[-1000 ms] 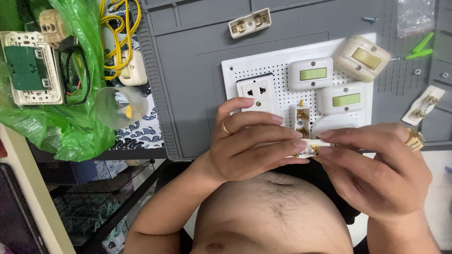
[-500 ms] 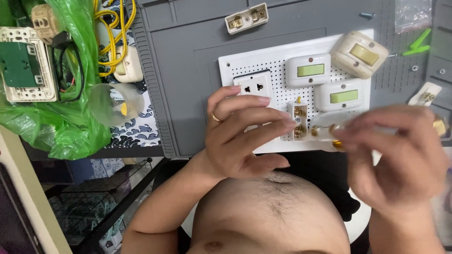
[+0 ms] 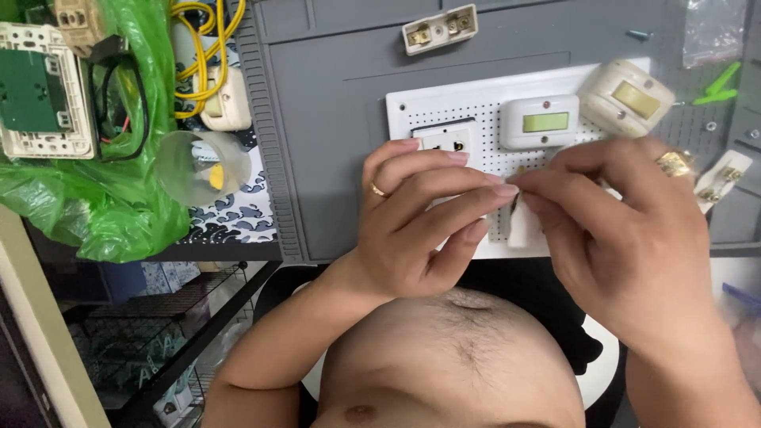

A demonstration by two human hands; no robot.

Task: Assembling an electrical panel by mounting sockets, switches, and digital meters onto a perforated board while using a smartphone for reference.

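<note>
My left hand (image 3: 424,218) and my right hand (image 3: 622,238) meet over the near edge of a white perforated board (image 3: 412,111). Both pinch a small white socket part (image 3: 523,226) with a brass contact; the fingertips touch at its top. A gold ring sits on each hand. On the board lie a white wall socket (image 3: 444,141), a switch with a greenish panel (image 3: 539,121) and a cream rounded switch (image 3: 626,97). The hands hide the board's lower right area.
The board rests on a grey work mat (image 3: 325,135). A cream terminal block (image 3: 440,29) lies at the back. At left: a green plastic bag (image 3: 103,214), a white switch plate (image 3: 43,91), yellow wires (image 3: 202,47), a clear cup (image 3: 198,166). A green clip (image 3: 717,83) lies at right.
My right hand has swung back left to meet the left hand, and both now pinch the small part. The view has shifted, so the board sits further right.
</note>
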